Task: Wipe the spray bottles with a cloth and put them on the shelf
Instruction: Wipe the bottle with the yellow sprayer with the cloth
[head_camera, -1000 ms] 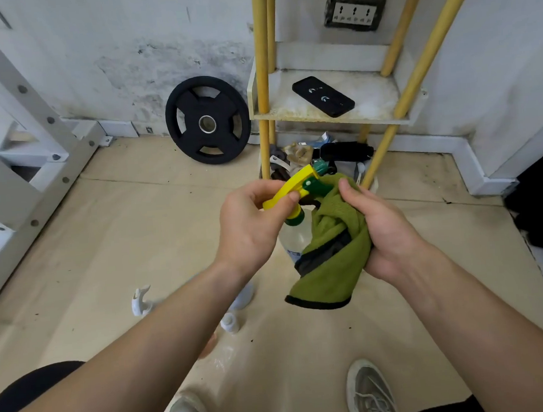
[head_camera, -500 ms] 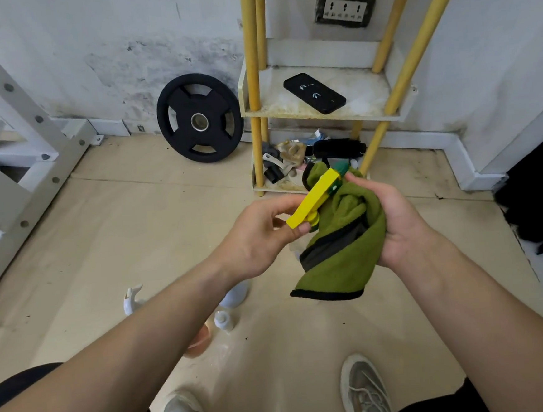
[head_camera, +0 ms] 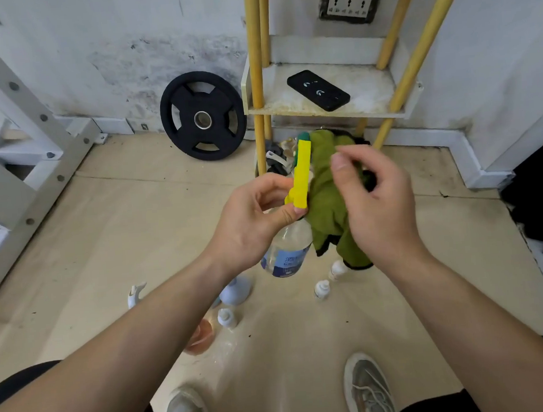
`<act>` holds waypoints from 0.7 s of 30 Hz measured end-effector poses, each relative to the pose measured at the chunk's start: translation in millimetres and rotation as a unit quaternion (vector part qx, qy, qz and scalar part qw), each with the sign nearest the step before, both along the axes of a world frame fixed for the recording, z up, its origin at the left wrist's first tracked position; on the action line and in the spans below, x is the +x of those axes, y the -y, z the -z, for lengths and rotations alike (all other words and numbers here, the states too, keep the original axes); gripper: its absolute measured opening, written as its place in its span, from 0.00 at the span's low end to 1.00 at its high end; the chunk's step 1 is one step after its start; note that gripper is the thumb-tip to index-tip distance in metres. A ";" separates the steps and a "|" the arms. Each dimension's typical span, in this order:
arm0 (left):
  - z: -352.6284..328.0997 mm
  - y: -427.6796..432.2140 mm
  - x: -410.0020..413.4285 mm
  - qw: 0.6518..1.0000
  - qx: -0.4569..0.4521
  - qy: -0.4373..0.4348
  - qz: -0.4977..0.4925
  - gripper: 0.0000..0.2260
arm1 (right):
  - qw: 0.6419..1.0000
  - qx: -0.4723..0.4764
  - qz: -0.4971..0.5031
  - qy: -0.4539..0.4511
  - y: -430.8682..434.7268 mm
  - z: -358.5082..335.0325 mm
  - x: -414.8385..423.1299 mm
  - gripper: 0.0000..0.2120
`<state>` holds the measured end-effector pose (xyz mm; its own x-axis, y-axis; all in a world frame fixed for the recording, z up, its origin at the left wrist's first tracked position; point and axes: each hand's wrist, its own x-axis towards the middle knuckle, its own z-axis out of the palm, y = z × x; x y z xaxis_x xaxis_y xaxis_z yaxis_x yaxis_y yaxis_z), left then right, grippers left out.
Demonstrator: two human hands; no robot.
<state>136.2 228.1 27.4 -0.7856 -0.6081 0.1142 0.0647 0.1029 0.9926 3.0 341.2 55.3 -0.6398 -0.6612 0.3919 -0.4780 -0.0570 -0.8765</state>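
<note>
My left hand (head_camera: 252, 220) grips the neck of a clear spray bottle (head_camera: 286, 251) with a blue label, just under its yellow trigger head (head_camera: 303, 174), which points away from me. A green cloth (head_camera: 326, 198) lies against the right side of the head and hangs down beside the bottle. My right hand (head_camera: 376, 197) holds the cloth, with curled fingers in its folds and the thumb lifted clear. The white shelf (head_camera: 369, 100) on yellow poles stands just beyond.
A black phone (head_camera: 318, 90) lies on the shelf; clutter sits on the tier below. Several other bottles stand on the floor, among them a white one (head_camera: 238, 291) and small ones (head_camera: 322, 288). A black weight plate (head_camera: 203, 115) leans on the wall. White rack (head_camera: 14, 135) at left.
The bottle has swung so its yellow head now points straight away from me. My right thumb has lifted off the head, and the cloth has shifted along its right side.
</note>
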 end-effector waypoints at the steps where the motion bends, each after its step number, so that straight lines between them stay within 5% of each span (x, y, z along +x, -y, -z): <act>1: -1.7 0.2 -0.7 1.000 0.002 -0.004 -0.006 0.08 | 1.000 0.004 -0.011 -0.025 1.4 2.1 1.8 0.03; 16: -5.7 7.7 4.3 0.992 -0.072 0.088 -0.049 0.09 | 0.949 0.126 -0.175 -0.231 -8.6 -8.3 -17.7 0.07; 21: -0.9 6.8 1.1 0.985 -0.099 0.117 -0.083 0.09 | 0.956 0.106 -0.080 -0.260 -4.9 0.9 -11.7 0.05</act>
<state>137.3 221.3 28.3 -0.6959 -0.7146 0.0713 -0.1969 0.2853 0.9380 -8.7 346.2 54.4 -0.2790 -0.8345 0.4752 -0.8521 -0.0131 -0.5232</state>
